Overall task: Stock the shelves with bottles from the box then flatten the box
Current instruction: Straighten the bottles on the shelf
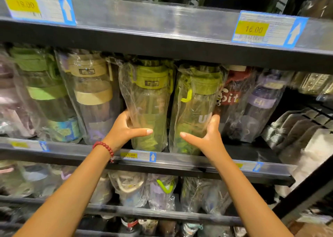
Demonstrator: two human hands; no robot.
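on shelf (180,157), bagged green bottles (149,107)

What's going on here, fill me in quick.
A person is stocking a store shelf with plastic-wrapped bottles. The left hand grips one green-lidded bottle and the right hand grips the one beside it; both stand upright at the shelf's front edge, among other bottles. No box is in view.
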